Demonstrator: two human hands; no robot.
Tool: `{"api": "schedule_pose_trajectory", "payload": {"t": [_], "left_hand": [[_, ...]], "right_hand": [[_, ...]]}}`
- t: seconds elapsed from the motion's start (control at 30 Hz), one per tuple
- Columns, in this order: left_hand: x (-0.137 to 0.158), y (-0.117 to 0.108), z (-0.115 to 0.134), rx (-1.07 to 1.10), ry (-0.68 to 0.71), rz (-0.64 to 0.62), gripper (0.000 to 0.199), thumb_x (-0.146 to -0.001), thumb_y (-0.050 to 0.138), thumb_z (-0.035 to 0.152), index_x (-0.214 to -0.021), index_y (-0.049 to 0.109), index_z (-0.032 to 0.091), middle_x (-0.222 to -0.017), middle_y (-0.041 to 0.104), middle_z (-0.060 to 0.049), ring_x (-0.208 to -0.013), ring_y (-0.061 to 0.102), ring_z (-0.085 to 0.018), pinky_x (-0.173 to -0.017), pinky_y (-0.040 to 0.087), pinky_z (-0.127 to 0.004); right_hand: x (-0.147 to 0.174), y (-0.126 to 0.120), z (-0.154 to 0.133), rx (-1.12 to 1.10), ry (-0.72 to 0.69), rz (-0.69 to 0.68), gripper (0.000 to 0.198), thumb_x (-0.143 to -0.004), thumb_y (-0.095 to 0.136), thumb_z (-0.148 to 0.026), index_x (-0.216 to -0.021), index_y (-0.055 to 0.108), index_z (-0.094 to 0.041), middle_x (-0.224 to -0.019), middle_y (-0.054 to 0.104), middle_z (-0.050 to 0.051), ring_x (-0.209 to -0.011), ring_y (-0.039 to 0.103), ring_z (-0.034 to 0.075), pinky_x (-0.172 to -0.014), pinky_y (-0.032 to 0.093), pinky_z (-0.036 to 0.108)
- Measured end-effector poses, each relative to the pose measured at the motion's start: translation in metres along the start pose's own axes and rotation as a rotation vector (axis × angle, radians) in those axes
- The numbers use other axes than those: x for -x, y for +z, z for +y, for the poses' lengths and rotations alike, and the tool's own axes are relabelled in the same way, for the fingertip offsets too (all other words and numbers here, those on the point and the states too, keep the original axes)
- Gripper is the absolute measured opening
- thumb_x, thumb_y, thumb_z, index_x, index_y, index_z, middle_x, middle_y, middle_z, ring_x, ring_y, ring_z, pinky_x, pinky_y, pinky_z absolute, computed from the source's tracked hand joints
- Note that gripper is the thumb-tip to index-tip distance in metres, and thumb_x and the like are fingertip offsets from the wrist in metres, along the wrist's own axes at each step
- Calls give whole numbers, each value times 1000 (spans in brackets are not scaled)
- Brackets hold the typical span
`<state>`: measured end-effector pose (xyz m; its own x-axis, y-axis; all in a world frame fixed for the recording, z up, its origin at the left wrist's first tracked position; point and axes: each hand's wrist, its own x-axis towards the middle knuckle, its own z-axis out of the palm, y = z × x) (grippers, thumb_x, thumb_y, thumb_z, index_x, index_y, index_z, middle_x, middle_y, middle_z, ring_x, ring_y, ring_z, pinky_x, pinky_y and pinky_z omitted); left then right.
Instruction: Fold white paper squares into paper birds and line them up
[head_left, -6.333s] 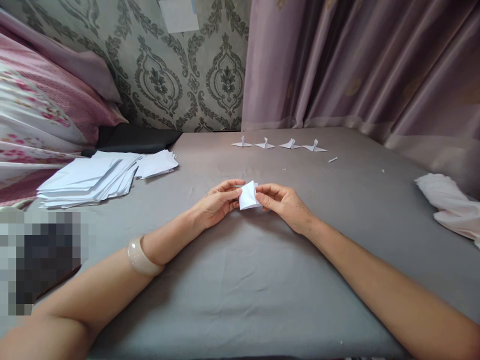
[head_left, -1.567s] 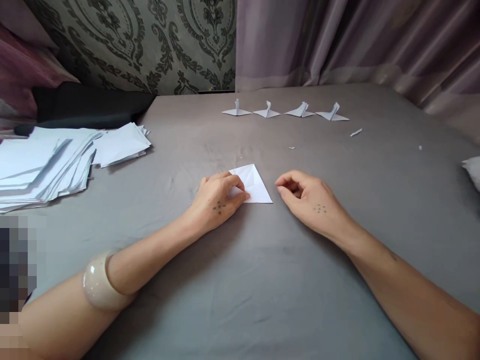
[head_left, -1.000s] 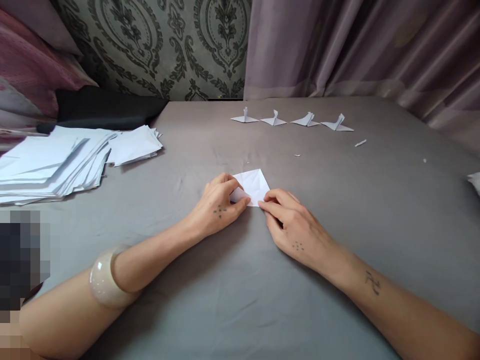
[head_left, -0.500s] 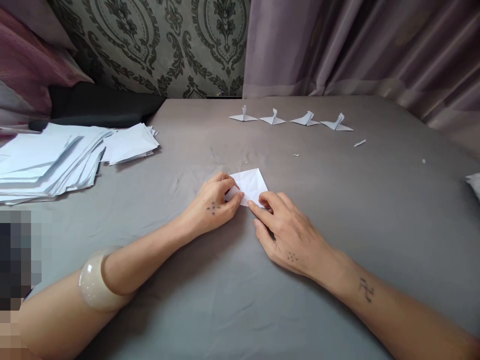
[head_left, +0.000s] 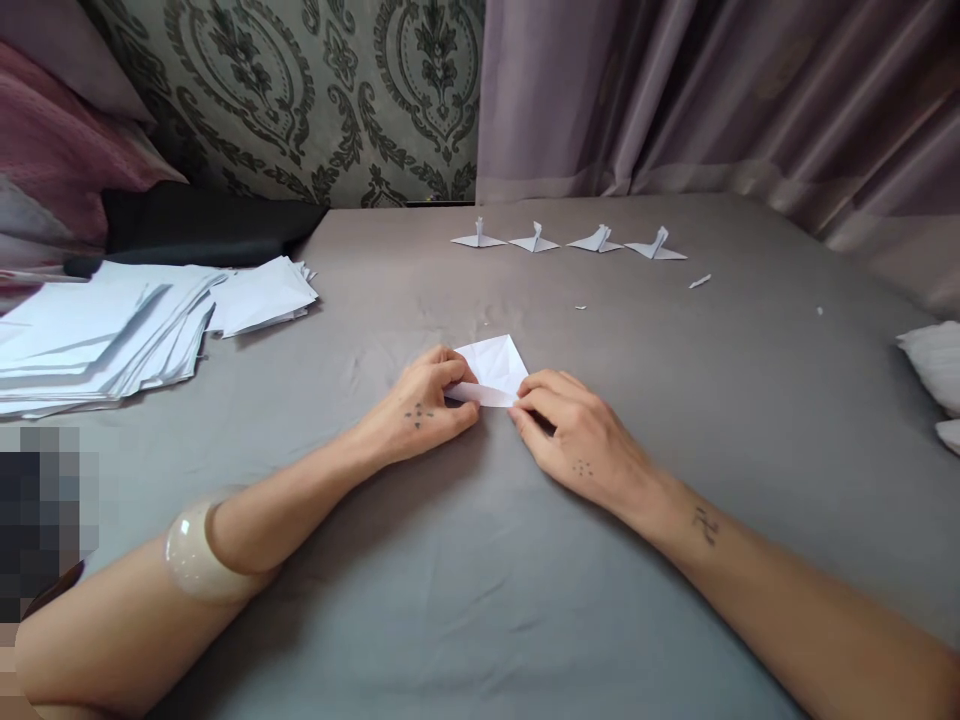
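Got a small creased white paper sheet [head_left: 495,360] on the near side of four white folded-paper birds [head_left: 598,241], snug between bare left hand [head_left: 429,398] and bare right hand [head_left: 581,428]. Gripped by the curled left, pinched at one corner by the right.

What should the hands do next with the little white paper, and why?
Maybe the right hand should press along the near edge of the white paper while the left hand steadies it. A narrow flap is turned up there and doesn't look fully flat, and the right fingertips are at its right end.
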<state>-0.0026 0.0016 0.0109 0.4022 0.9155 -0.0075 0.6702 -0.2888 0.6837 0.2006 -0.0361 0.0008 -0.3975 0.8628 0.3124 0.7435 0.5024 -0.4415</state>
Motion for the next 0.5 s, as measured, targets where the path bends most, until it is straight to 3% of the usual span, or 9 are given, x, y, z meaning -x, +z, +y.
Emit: {"api": "schedule_pose_trajectory", "payload": {"t": [0.07, 0.13, 0.23, 0.37, 0.5], "left_hand": [[1, 1, -3, 25, 61, 8, 11, -79, 57, 26, -84, 64, 19, -102, 58, -5, -85, 56, -17, -76, 45, -32], [1, 2, -4, 24, 140, 32, 12, -83, 58, 28, -87, 66, 21, -105, 59, -5, -94, 57, -19, -87, 43, -35], [1, 4, -2, -69, 229, 89, 12, -86, 59, 29, -90, 69, 25, -114, 58, -5, -107, 53, -21, -98, 35, -42], [3, 7, 0, -234, 233, 178, 19, -83, 63, 30, -102, 65, 26, -115, 58, -6, -109, 49, -23, -96, 33, -42], [5, 11, 0, -325, 301, 163, 13, -86, 61, 32, -95, 66, 24, -104, 62, -4, -98, 52, -20, -91, 31, -37]], "right_hand": [[-2, 0, 3, -3, 18, 77, 16, -88, 58, -21, -102, 64, -18, -103, 64, 8, -95, 56, 20, -82, 46, 33], [-4, 0, 5, 23, -5, 101, 26, -84, 63, -23, -110, 61, -19, -106, 65, 7, -98, 55, 21, -85, 43, 34], [-3, -1, 5, 96, -55, 90, 18, -87, 57, -17, -102, 63, -22, -96, 67, 4, -91, 55, 20, -82, 39, 34], [0, -6, 1, 320, -135, 92, 26, -89, 43, -8, -94, 66, -21, -87, 64, 5, -84, 51, 20, -79, 34, 35], [1, -8, -5, 484, -159, 29, 29, -87, 42, -4, -89, 67, -19, -83, 60, 7, -78, 46, 21, -74, 32, 35]]}}
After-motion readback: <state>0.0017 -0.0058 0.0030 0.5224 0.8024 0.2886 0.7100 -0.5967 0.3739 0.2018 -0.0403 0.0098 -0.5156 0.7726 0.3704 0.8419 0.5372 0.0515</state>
